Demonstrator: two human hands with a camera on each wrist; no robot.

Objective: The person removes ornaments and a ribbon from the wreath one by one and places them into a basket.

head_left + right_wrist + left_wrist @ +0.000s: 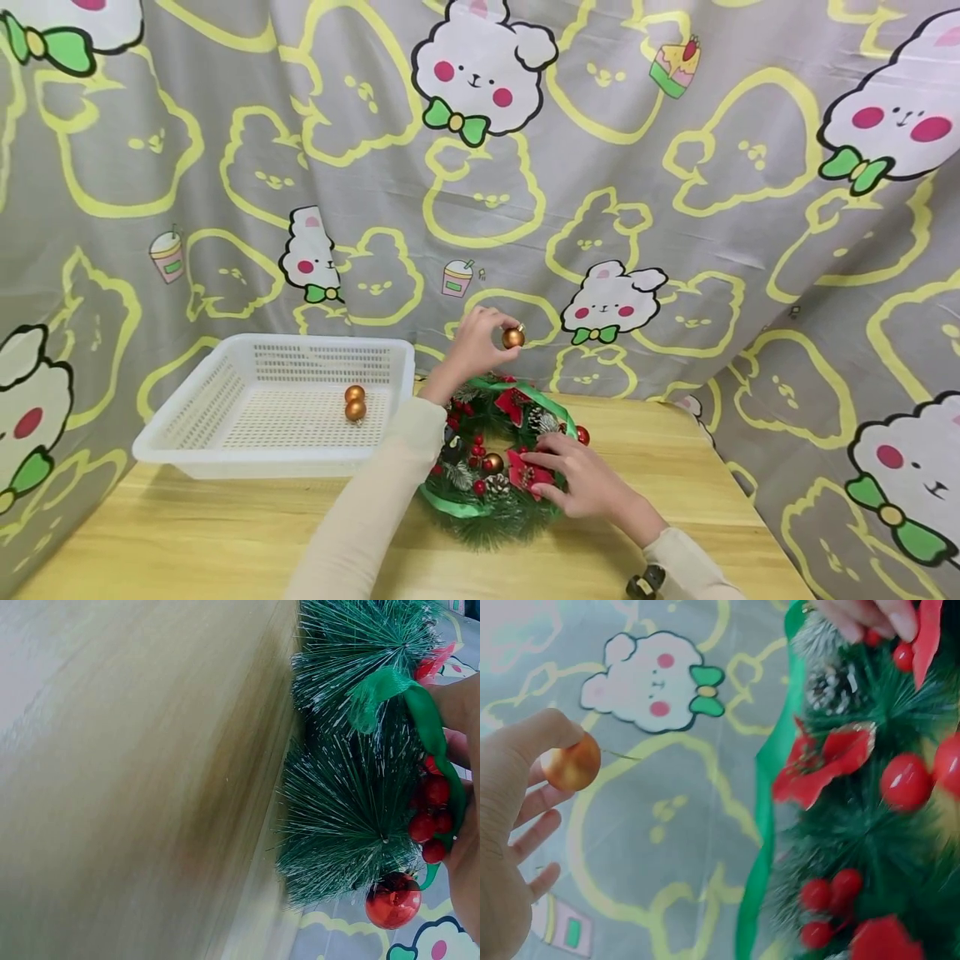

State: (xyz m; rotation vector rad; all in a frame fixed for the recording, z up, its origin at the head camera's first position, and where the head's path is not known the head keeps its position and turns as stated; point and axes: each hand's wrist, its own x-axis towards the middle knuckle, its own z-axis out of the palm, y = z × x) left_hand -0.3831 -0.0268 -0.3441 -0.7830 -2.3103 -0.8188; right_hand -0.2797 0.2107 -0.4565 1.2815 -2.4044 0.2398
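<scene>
My left hand [478,346] pinches a gold bauble [513,337] between thumb and fingers, raised above the far side of a Christmas wreath [480,529]. In the left wrist view a thin loop sticks out from that gold bauble [573,763]. The wreath lies on the table, with green ribbon, pine cones, red berries and red poinsettia flowers. My right hand [581,482] rests on its right side, fingers spread at a red poinsettia [527,474]. Another gold bauble [492,463] sits among the wreath's branches. A shiny red bauble [393,900] hangs at the wreath's edge in the right wrist view.
A white plastic basket [273,463] stands on the left of the wooden table [660,442]. Inside it, two gold baubles [355,409] lie together. A grey curtain [517,275] with rabbit prints hangs behind the table and along its sides.
</scene>
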